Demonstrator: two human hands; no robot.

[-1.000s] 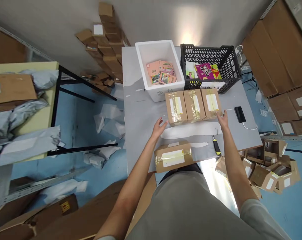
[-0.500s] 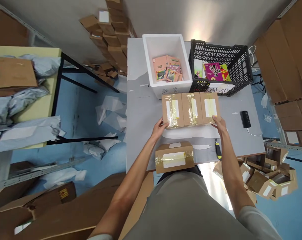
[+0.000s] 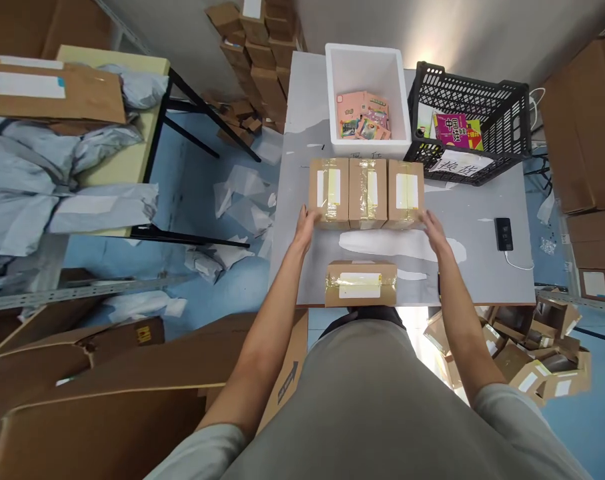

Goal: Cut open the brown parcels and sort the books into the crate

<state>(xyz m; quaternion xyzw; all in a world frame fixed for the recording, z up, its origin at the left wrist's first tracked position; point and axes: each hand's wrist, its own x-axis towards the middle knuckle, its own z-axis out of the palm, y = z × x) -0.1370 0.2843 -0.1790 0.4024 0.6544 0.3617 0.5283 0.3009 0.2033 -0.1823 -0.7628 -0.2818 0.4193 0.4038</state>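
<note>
Three small taped cardboard boxes stand side by side in a row on the grey table, with white labels and yellowish tape on top. My left hand is against the left end of the row, thumb at its near corner. At the opposite end, my right hand presses the right box near its front corner, fingers partly bent. The row is held between both hands; whether it is lifted off the table I cannot tell. Closer to my body lies another taped cardboard box at the table's front edge.
Behind the row are a white bin with pink packets and a black crate with colourful books. A black phone-like device with a cable lies at right. Grey parcels cover a left-hand table; opened boxes lie at lower right.
The row of boxes has moved left relative to the white bin, with both hands at its ends. My view has shifted, and my right forearm now mostly hides the yellow-and-black cutter.
</note>
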